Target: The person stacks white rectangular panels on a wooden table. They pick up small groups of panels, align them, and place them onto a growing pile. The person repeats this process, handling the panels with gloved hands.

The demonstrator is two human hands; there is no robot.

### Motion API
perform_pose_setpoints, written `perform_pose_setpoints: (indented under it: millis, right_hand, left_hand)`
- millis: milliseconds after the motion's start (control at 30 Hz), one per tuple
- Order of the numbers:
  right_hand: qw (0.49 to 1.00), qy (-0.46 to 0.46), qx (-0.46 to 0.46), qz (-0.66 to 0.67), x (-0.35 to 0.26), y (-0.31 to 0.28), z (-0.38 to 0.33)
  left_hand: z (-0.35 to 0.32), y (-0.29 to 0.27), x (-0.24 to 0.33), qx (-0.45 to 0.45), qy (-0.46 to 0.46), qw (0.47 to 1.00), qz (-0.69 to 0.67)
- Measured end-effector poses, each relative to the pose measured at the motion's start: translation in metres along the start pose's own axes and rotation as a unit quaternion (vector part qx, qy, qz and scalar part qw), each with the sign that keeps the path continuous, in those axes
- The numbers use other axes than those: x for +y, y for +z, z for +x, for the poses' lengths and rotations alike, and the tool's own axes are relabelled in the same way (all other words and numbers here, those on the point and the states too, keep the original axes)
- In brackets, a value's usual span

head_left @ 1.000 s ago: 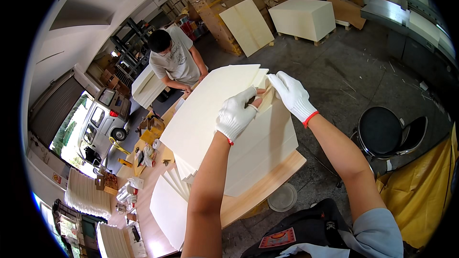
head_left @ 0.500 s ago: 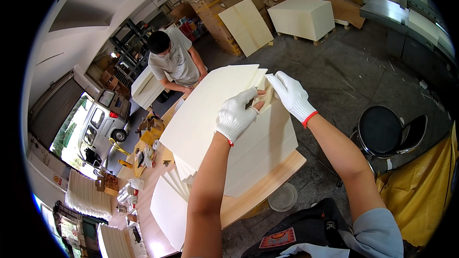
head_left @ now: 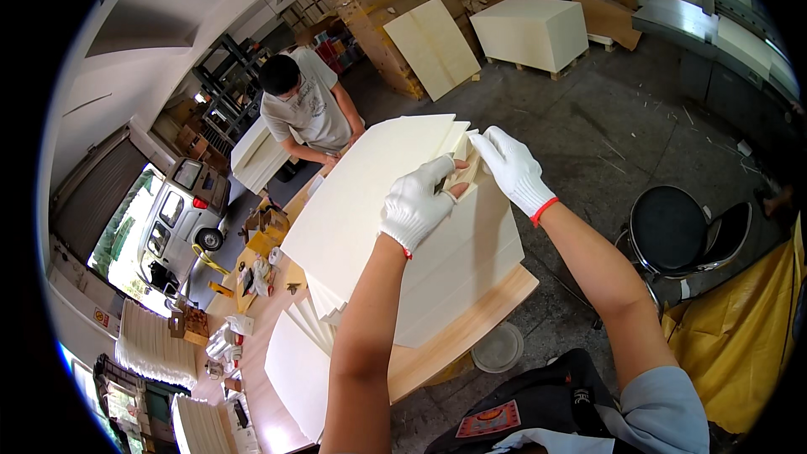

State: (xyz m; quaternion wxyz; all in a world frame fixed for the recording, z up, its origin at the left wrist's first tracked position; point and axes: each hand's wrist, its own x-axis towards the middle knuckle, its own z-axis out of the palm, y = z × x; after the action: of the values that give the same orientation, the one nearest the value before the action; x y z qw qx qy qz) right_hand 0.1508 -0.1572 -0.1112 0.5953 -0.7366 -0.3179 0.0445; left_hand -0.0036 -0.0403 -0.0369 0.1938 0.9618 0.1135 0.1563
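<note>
Paper stack (head_left: 370,189) is lying on the wooden table (head_left: 483,315) in front of the person, its large pale sheets fanning slightly at the far right corner. Taken whole, the pile is probably weighing a lot, while single sheets are likely feeling light, fairly stiff and a little slippery, their edges creasing easily. The loosened corner is offering the best hold, with a flat palm supporting the wide span.

The left hand (head_left: 418,202), gloved in white, is resting over the near side, its bare thumb tip and fingertip standing apart beside the sheet edges. The right hand (head_left: 514,170), also gloved, is touching the corner with its fingertips; whether they are pinching any sheets, I cannot tell.

Among containers, a round tub (head_left: 498,347) is standing on the floor just beyond the table edge, its contents unclear. A small brown carton (head_left: 196,324) is sitting on the table's far left, and large cardboard boxes (head_left: 370,21) are standing at the back, their insides not showing.
</note>
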Motion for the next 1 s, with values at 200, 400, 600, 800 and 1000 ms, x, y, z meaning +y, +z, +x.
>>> perform_pose_setpoints:
  millis: [200, 400, 600, 800, 1000]
  right_hand:
    - [1.000, -0.011, -0.009, -0.003, -0.006, -0.006, -0.001]
    - [0.882, 0.121, 0.097, 0.445, -0.020, 0.016, -0.003]
    - [0.731, 0.292, -0.131, 0.603, -0.065, 0.056, -0.033]
    - [0.778, 0.262, -0.226, 0.525, -0.059, 0.098, -0.054]
    - [0.822, 0.285, -0.194, 0.453, -0.056, 0.057, -0.075]
  left_hand:
    - [-0.003, 0.009, -0.008, 0.079, 0.116, 0.989, 0.047]
    - [-0.006, 0.020, -0.015, 0.142, 0.067, 0.979, 0.131]
    - [-0.075, 0.020, -0.024, 0.230, 0.119, 0.965, -0.034]
    - [-0.210, 0.036, -0.067, 0.170, -0.120, 0.945, -0.253]
    - [-0.262, 0.049, -0.090, 0.168, -0.190, 0.550, -0.796]
